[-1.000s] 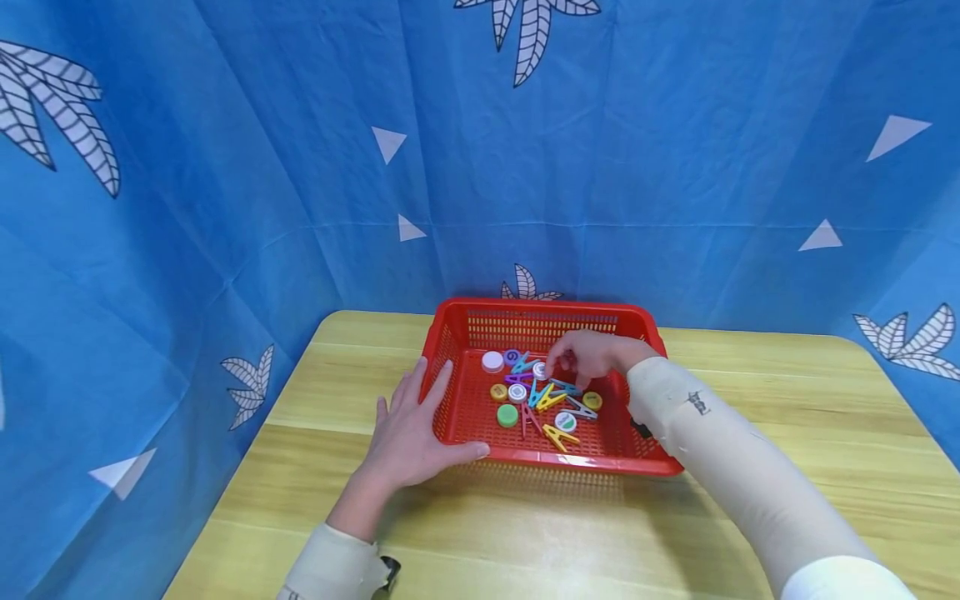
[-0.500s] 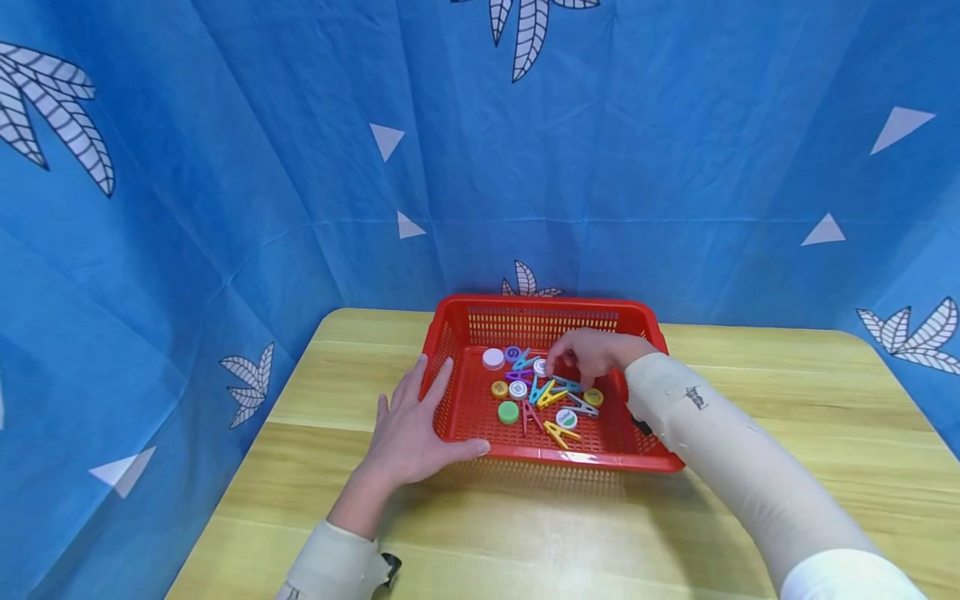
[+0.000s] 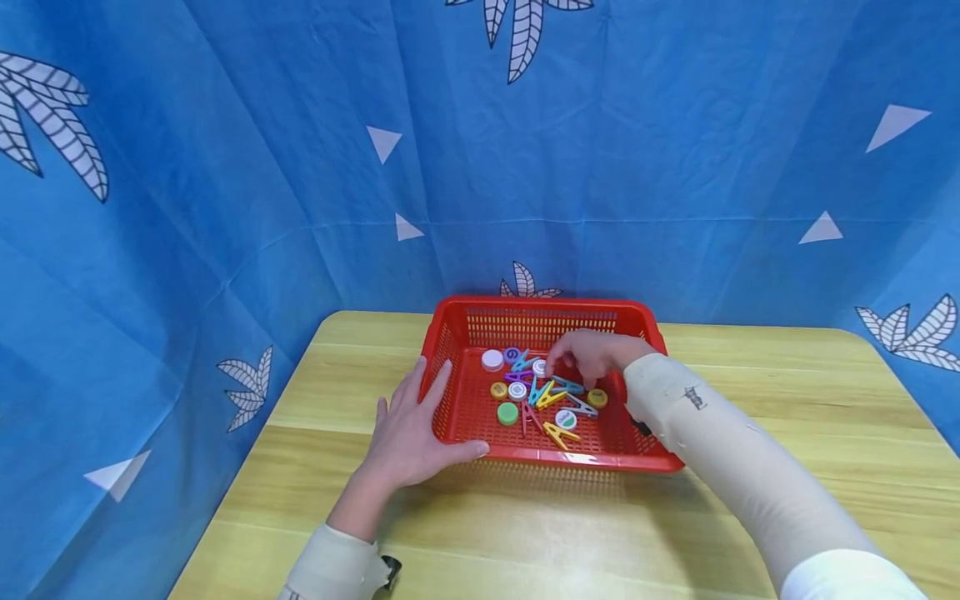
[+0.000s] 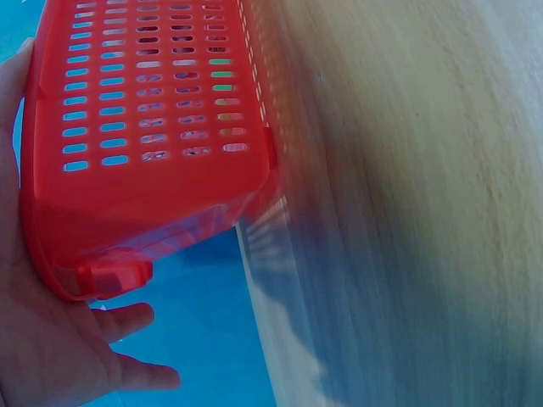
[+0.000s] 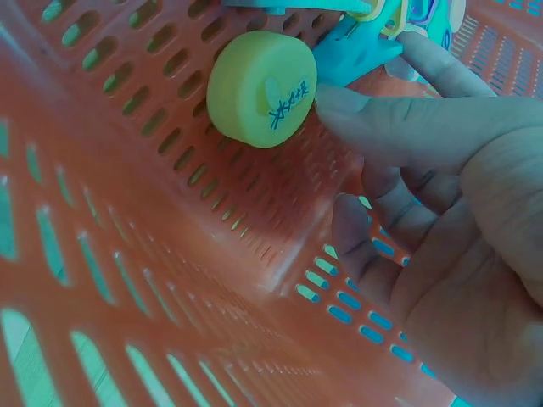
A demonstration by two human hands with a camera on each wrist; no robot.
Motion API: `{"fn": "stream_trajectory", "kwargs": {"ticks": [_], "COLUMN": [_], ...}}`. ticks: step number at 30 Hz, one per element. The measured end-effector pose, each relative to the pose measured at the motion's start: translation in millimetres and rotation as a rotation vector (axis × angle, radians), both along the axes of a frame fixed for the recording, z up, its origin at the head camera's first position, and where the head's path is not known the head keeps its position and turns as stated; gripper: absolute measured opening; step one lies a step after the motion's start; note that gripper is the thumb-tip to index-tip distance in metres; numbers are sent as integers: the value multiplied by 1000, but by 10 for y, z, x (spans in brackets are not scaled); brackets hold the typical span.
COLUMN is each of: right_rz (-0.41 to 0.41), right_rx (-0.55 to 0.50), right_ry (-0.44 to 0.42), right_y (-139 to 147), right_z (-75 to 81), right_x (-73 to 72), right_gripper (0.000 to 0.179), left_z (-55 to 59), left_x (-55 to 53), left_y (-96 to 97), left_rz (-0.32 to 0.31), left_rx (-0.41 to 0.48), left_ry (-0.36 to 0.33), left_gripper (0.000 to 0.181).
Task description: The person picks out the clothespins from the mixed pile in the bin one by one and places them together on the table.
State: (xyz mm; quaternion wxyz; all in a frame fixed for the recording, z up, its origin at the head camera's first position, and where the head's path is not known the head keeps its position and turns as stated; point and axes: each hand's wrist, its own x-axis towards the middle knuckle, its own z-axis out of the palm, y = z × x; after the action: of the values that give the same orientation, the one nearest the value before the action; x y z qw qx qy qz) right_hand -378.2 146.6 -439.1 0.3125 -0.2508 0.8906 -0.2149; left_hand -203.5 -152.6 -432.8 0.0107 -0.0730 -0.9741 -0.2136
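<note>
Blue fabric curtain (image 3: 652, 150), printed with pale leaves and triangles, forms the backdrop on my head view. In front of it I record a wood-grain table (image 3: 787, 375). On the table sits a red perforated plastic basket (image 3: 543, 456), its base down and its far side near the curtain.

Two hands are observed at the basket. The left hand (image 3: 412, 433) lies against the left end of the rim, fingers straight and spread, thumb along the near edge; it steadies the rim without gripping. The right hand (image 3: 588, 352) is inside the basket toward the right end, back of the hand uppermost. I find its thumb and index finger apart, the remaining fingers bent, nothing clasped.

Spread over the basket floor are plastic clothespins, among them a yellow clothespin (image 3: 555, 431) nearest the front wall and a red clothespin (image 3: 528, 414) left of it.

Smallest are the bottle caps. A yellow cap (image 3: 597, 398) with dark characters is beside the right thumb tip; I cannot confirm contact. A white cap (image 3: 540, 367) lies at the index fingertip. A green cap (image 3: 507, 413) rests farther left.
</note>
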Motion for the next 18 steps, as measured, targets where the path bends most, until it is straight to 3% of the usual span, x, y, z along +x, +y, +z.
{"fn": "stream_trajectory", "kwargs": {"ticks": [11,18], "right_rz": [-34,33], "right_rx": [21,54], "right_ry": [-25,-3], "right_y": [-5,-20], "right_z": [35,51], "right_x": [78,71], "right_gripper": [58,58], "left_z": [-10,-15], "left_x": [-2,-11], "left_y": [-7,-6], "left_rz": [5,4], "left_rx": [-1,4], "left_ry": [-4,2], "left_gripper": [125,126]}}
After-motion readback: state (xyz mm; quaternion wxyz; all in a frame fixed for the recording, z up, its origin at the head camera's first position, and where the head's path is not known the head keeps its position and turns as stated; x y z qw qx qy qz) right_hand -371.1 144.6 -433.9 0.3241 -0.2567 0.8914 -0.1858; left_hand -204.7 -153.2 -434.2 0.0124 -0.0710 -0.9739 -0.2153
